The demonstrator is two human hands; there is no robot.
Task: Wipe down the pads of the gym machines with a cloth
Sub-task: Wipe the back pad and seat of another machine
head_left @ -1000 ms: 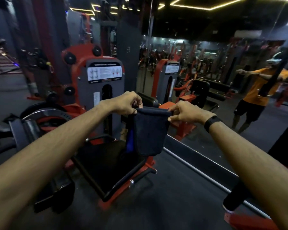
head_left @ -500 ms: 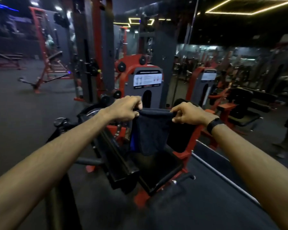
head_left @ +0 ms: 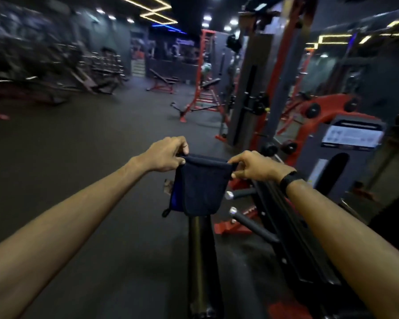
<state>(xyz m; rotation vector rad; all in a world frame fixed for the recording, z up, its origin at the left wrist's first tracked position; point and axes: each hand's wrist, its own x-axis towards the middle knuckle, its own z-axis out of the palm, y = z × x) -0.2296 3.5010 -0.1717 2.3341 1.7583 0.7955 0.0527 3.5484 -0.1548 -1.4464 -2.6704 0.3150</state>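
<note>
The dark floor [head_left: 78, 157] of the gym fills most of the view, and it is blurred at the far end. On the right stands a red and grey machine [head_left: 346, 125] with a white label [head_left: 351, 137] on its front; the text on the label is too blurred to read. Further back a red rack [head_left: 203, 88] and a bench [head_left: 162, 80] stand on the floor, well apart from the hands. Below the hands a black padded bar [head_left: 200, 261] runs toward the camera, and just right of it two dark handles [head_left: 251, 226] with metal ends stick out from a black frame [head_left: 293, 238].

Both arms reach forward. The dark cloth [head_left: 200, 187] hangs in the air between the hands, above the far end of the padded bar, with a blue edge on its left side. The left hand [head_left: 166, 155] pinches its upper left corner, the fingers [head_left: 179, 161] closed on the fabric. The right hand [head_left: 256, 166] pinches the upper right corner in the same way. A black band [head_left: 290, 180] sits on the right wrist.
</note>
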